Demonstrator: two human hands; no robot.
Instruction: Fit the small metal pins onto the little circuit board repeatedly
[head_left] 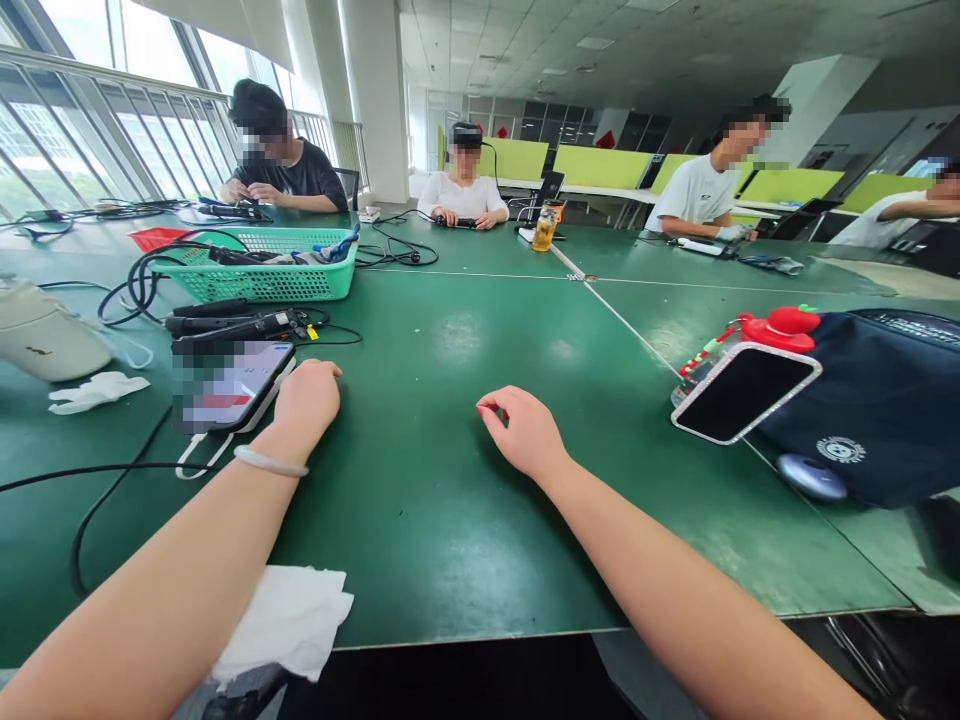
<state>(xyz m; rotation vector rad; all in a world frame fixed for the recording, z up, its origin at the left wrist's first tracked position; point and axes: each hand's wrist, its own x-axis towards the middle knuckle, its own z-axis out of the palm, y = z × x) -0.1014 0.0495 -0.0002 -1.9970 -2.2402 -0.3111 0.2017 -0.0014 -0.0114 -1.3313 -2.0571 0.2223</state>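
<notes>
My left hand (pixel 309 402) rests on the green table with its fingers curled into a loose fist, a pale bangle (pixel 270 462) around the wrist. Just left of it lies a phone (pixel 244 390) with its screen lit and a white cable plugged in. My right hand (pixel 526 432) lies on the bare tabletop, fingers curled in and the thumb close to the index finger. Nothing shows in either hand, though the palms face away from me. Beneath my left forearm sits a white tissue (pixel 289 620) at the table's near edge.
Black handheld devices (pixel 232 325) and a green basket (pixel 270 265) of cables stand beyond my left hand. A white pouch (pixel 45 330) is far left. On the right, a propped phone (pixel 746 393) leans near a dark bag (pixel 870 400). Several people sit around the table.
</notes>
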